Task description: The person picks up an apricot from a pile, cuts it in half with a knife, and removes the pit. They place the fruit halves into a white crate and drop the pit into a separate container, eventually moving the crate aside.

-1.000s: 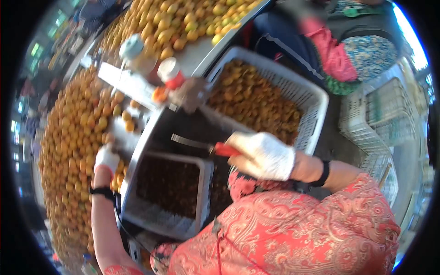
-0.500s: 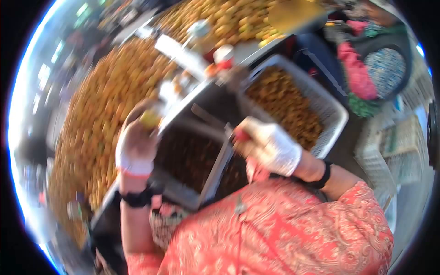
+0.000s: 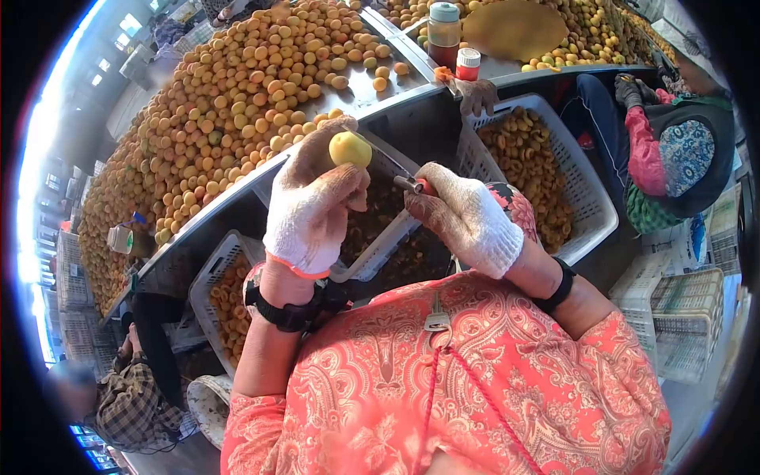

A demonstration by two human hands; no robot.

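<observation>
My left hand (image 3: 313,194), in a white knit glove with brown-stained fingers, grips a yellow-green apricot (image 3: 350,150) between thumb and fingers in front of my chest. Just right of it, my gloved right hand (image 3: 463,218) is closed around a small red-handled knife (image 3: 425,187). Its thin metal blade points up and left, with the tip close to the apricot. Most of the handle is hidden in my fingers. Below the hands lies a crate (image 3: 366,265) with dark pieces inside, partly covered by my gloves.
Whole apricots (image 3: 237,103) lie heaped on the metal table (image 3: 372,83) ahead. White crates of cut apricots stand right (image 3: 606,214) and left (image 3: 198,293). A bottle (image 3: 444,36) and a red jar (image 3: 468,65) stand at the table edge. Co-workers sit right (image 3: 673,150) and lower left (image 3: 134,404).
My left hand has come from beside the apricot heap over to the knife, carrying the apricot. The right hand still holds the knife. The blurred view has steadied.
</observation>
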